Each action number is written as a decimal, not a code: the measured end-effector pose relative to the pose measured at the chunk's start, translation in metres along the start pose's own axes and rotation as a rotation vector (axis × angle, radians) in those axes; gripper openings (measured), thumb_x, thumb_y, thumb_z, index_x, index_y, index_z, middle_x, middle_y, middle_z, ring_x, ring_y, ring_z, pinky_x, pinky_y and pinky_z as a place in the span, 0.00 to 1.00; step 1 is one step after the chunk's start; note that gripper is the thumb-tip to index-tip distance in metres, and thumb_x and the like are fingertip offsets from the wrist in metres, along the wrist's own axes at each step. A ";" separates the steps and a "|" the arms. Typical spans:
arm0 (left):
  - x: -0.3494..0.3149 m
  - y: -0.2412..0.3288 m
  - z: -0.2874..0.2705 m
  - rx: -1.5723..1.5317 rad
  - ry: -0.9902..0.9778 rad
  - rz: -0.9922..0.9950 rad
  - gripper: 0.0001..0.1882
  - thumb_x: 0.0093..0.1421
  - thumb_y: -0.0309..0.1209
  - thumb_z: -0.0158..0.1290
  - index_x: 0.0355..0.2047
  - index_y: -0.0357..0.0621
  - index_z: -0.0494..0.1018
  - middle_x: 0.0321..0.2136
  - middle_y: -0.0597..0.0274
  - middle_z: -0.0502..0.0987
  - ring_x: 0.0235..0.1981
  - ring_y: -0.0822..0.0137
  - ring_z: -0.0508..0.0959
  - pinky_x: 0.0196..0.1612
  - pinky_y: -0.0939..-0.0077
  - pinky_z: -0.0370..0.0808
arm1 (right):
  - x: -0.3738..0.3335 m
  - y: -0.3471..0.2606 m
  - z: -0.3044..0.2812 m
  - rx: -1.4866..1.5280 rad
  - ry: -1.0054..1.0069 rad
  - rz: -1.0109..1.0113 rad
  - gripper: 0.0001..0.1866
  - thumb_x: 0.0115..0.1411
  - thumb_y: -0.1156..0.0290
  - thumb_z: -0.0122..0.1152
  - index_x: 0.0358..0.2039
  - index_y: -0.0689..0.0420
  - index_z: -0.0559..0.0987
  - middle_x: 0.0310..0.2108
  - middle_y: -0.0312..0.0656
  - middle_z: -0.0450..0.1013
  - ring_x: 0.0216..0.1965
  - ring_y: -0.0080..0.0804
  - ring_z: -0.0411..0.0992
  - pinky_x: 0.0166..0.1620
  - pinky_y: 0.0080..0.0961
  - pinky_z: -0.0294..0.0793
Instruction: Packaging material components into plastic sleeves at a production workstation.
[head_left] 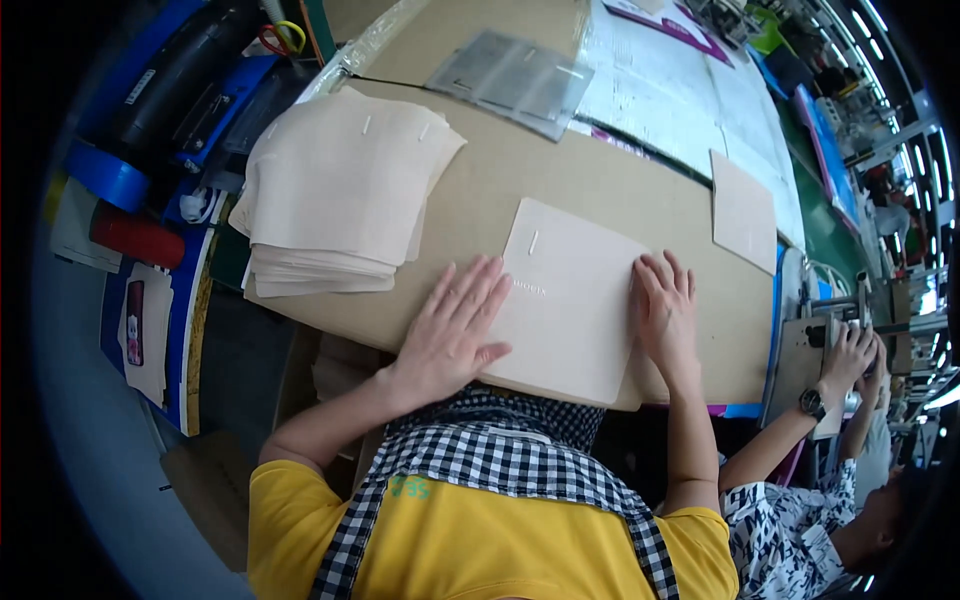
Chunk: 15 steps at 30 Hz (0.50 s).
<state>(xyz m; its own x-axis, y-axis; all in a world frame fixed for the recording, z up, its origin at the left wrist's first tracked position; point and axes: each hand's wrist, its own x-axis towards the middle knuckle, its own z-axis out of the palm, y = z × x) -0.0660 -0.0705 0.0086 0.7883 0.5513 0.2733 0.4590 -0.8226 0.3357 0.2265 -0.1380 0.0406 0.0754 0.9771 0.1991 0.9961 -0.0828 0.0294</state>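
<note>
A flat beige panel (572, 315) with a short pale slit near its upper left corner and small lettering lies on the brown board of the table, close to my body. My left hand (455, 325) rests on its left edge, fingers stretched out and pressed together, thumb apart. At the opposite edge, my right hand (665, 315) lies with its fingers slightly bent, touching the panel's side. Neither hand grips anything. To the left stands a thick, uneven stack of similar beige panels (335, 185), several of them showing the same slits.
Clear plastic template sheets (512, 80) lie at the far side. Another beige panel (745, 212) rests at the right. Beside the table on the left are a black cylinder (185, 75), a red roll (137, 236) and scissors (283, 39). A co-worker's hands (853, 358) work at the right.
</note>
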 end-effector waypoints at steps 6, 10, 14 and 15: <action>-0.013 -0.004 -0.007 -0.038 -0.018 0.029 0.38 0.67 0.53 0.33 0.64 0.33 0.51 0.67 0.45 0.48 0.69 0.51 0.47 0.69 0.54 0.42 | 0.062 -0.004 -0.007 0.256 0.039 0.055 0.18 0.57 0.73 0.57 0.49 0.61 0.73 0.51 0.46 0.70 0.57 0.45 0.64 0.58 0.39 0.64; -0.008 -0.004 -0.018 -0.198 0.178 -0.008 0.36 0.67 0.51 0.35 0.64 0.33 0.51 0.66 0.44 0.50 0.68 0.52 0.48 0.68 0.55 0.46 | 0.191 -0.015 0.025 1.069 -0.090 0.395 0.16 0.58 0.69 0.59 0.43 0.67 0.75 0.37 0.48 0.74 0.36 0.37 0.73 0.40 0.28 0.75; 0.008 -0.008 -0.032 -0.497 0.333 -0.119 0.30 0.66 0.40 0.43 0.62 0.31 0.55 0.64 0.40 0.54 0.66 0.49 0.55 0.65 0.58 0.56 | 0.278 -0.030 0.053 1.182 -0.257 0.825 0.19 0.52 0.68 0.67 0.34 0.73 0.75 0.28 0.47 0.71 0.28 0.33 0.69 0.34 0.24 0.75; 0.011 -0.009 -0.037 -0.532 0.358 -0.127 0.28 0.66 0.37 0.44 0.61 0.31 0.57 0.62 0.41 0.58 0.63 0.50 0.59 0.63 0.61 0.60 | 0.288 -0.037 0.056 1.186 -0.201 0.822 0.17 0.52 0.69 0.67 0.34 0.71 0.75 0.30 0.48 0.71 0.28 0.32 0.68 0.35 0.26 0.75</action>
<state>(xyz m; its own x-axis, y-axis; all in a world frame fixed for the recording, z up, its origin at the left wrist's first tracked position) -0.0770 -0.0519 0.0417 0.5138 0.7276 0.4546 0.2017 -0.6175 0.7603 0.2140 0.1569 0.0418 0.5367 0.7533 -0.3802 0.1134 -0.5108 -0.8522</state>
